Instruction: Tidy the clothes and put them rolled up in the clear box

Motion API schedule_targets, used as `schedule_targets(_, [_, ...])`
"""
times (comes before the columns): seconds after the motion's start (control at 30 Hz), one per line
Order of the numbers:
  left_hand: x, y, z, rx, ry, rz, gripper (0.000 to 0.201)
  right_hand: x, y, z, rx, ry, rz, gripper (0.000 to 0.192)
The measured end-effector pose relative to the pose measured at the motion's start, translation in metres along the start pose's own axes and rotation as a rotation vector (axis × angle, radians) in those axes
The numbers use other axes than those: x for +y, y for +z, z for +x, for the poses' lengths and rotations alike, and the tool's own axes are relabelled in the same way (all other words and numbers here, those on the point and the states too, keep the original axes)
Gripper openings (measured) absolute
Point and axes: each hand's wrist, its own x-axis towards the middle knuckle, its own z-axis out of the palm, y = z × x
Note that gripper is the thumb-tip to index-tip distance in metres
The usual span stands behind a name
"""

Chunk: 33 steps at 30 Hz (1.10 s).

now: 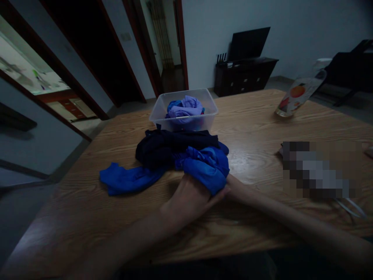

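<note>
A bright blue garment lies bunched on the wooden table, with one part trailing off to the left. My left hand grips its near edge, thumb pressed against the cloth. My right hand reaches under the same bunch from the right; its fingers are hidden by the fabric. A dark navy garment lies crumpled just behind the blue one. Further back stands a clear plastic tub holding rolled purple and blue cloth.
A printed bottle with fruit pictures leans at the table's far right. A blurred patch covers something on the right side. A dark cabinet stands by the back wall, and doorways open at the left.
</note>
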Motion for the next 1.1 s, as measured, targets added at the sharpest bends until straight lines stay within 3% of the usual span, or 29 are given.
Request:
schedule_targets(0.17, [-0.01, 0.022, 0.003, 0.007, -0.074, -0.09, 0.054, -0.012, 0.001, 0.004, 0.026, -0.127, -0.264, 0.028])
schedule_targets(0.33, [-0.016, 0.012, 0.013, -0.007, -0.322, -0.405, 0.05, -0.015, -0.004, 0.004, -0.024, -0.232, -0.491, 0.012])
schedule_targets(0.57, [-0.027, 0.014, 0.019, 0.093, -0.46, -0.823, 0.037, -0.002, -0.009, 0.0, -0.035, -0.243, -0.805, 0.009])
schedule_targets(0.93, [-0.036, 0.038, 0.033, 0.332, -0.612, -1.236, 0.039, -0.013, -0.01, 0.005, -0.021, -0.334, -0.876, 0.057])
schedule_targets(1.1, [-0.026, 0.036, 0.034, 0.478, -0.688, -1.222, 0.04, -0.014, -0.005, 0.006, 0.084, -0.387, -0.804, 0.077])
